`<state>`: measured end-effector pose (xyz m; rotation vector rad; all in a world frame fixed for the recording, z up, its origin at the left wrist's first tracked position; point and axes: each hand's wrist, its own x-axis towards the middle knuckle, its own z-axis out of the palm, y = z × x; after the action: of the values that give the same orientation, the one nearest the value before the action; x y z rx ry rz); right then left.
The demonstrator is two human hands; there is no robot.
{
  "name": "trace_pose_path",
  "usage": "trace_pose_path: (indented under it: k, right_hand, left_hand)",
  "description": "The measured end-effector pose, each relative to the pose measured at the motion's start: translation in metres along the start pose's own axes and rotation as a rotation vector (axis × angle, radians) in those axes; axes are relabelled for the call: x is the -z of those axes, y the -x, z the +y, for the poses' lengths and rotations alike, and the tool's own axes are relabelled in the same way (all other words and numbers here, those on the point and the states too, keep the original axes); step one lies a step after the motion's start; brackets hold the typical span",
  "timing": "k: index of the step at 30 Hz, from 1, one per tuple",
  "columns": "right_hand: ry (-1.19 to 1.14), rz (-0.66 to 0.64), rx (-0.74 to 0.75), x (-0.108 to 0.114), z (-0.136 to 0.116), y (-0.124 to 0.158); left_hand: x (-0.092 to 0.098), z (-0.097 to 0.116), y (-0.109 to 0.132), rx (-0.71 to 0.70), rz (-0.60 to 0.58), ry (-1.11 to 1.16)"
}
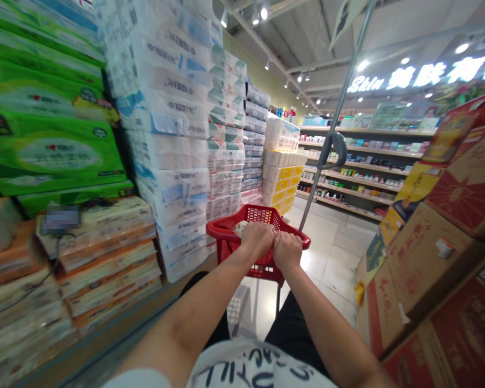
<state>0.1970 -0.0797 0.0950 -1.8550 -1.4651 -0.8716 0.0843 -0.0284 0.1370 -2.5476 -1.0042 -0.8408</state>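
In front of me stands a red shopping cart (225,233) with a perforated plastic basket. Both my hands meet at the middle of its near handle bar. My left hand (257,237) has its fingers wrapped round the bar, and close beside it my right hand (288,249) grips the same bar. Something pale and bumpy (240,228) shows inside the basket just past my left hand, mostly hidden by it. A grey metal pole (339,102) with a curved grey hook (338,151) rises from the cart's right side.
Stacked white toilet paper packs (178,145) and green tissue packs (56,151) line the left. Cardboard boxes (424,253) are piled on the right. A pale tiled floor (327,253) runs between them towards shelves of small goods (355,175).
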Motion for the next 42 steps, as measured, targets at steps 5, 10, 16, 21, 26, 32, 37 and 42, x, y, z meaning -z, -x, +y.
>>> trace_pose_path:
  k: [5, 10, 16, 21, 26, 32, 37, 42]
  right_hand:
    - [-0.014, 0.034, 0.029, -0.002, 0.003, 0.003]
    - [-0.019, 0.037, 0.023, -0.005, 0.008, 0.0]
    - [-0.056, 0.02, 0.11, -0.008, 0.01, 0.0]
    - [-0.1, 0.029, 0.128, -0.011, 0.01, 0.002]
    - [-0.129, -0.066, 0.079, -0.006, 0.012, -0.002]
    - [-0.155, -0.079, 0.066, -0.002, 0.01, 0.002]
    - [-0.292, -0.116, -0.004, 0.01, 0.014, -0.006]
    - [-0.42, -0.018, 0.024, 0.025, -0.003, -0.032]
  left_hand:
    - [-0.023, -0.008, 0.029, -0.293, 0.267, 0.039]
    - [-0.014, 0.003, 0.014, -0.064, 0.181, 0.045]
    - [-0.009, 0.0, 0.007, -0.017, 0.134, 0.038]
    - [-0.021, -0.007, 0.024, -0.115, 0.214, 0.047]
    - [-0.015, 0.0, 0.002, 0.013, 0.103, 0.031]
    - [-0.021, -0.003, 0.014, -0.112, 0.206, 0.034]
    - [-0.016, 0.002, 0.019, -0.085, 0.181, 0.124]
    - [-0.002, 0.0, 0.011, 0.086, 0.23, 0.453]
